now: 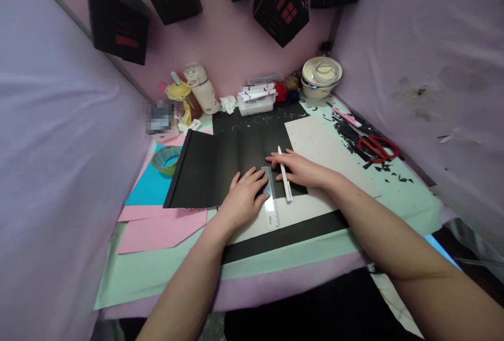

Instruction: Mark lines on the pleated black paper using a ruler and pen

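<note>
A folded sheet of black card (pixel 208 173) lies before me, with vertical creases and a narrow folded strip at its left edge. My left hand (pixel 244 196) rests flat on the card with fingers spread, its fingertips against a clear ruler (pixel 271 214). That ruler stands lengthwise to me and sticks out past the card's near edge. Just right of it, my right hand (pixel 301 168) has a white pen (pixel 286 188) between its fingers, the narrow end pointing away from me. Its fingertips touch the card near the right side.
White board (pixel 331 146) lies beneath, with a black strip (pixel 283 237) in front. Red-handled scissors (pixel 378 148), a pink cutter (pixel 346 116) and black scraps lie right. Tape (pixel 166 160) and coloured paper (pixel 147 188) are left. A pen box (pixel 256 104), bottle (pixel 203 91) and bowl (pixel 317 91) stand behind.
</note>
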`<state>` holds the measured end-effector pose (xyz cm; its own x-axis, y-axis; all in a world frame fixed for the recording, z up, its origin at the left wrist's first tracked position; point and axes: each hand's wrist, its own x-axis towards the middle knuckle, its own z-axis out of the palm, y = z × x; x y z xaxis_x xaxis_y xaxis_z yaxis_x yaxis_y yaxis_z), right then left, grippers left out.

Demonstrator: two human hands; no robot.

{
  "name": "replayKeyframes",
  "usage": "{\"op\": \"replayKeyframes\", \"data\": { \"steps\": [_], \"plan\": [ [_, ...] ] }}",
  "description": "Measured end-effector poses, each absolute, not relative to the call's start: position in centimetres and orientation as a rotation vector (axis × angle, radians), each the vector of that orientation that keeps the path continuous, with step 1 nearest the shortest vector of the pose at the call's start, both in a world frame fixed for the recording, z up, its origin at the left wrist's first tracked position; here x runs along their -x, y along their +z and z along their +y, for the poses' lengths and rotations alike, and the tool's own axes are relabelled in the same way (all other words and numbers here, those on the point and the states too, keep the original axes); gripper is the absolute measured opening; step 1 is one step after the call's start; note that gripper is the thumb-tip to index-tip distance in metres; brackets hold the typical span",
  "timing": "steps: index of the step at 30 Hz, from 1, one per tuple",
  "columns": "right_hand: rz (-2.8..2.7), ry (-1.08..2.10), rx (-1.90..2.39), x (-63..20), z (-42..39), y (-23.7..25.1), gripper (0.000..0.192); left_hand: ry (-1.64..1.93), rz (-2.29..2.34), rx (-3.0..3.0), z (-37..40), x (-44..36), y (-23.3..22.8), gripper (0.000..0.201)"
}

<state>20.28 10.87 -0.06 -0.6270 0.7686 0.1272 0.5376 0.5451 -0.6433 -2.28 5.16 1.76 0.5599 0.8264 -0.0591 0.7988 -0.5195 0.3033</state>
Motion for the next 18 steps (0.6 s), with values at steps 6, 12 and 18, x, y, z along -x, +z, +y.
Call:
{"op": "replayKeyframes", "data": {
  "steps": [6,12,18],
  "plan": [
    [-2.400,0.797,1.073,-20.23,10.83,0.01,0.032,0.127,1.346,-2.501,5.14,2.28,1.80,0.043],
    [-2.399,0.798,1.077,-20.27,10.86,-0.09,0.032,0.110,1.354,-2.496,5.08,2.18,1.94,0.043],
    [-2.390,0.810,1.080,-20.26,10.81,0.02,0.031,0.110,1.346,-2.492,5.06,2.22,1.87,0.043]
  ]
}}
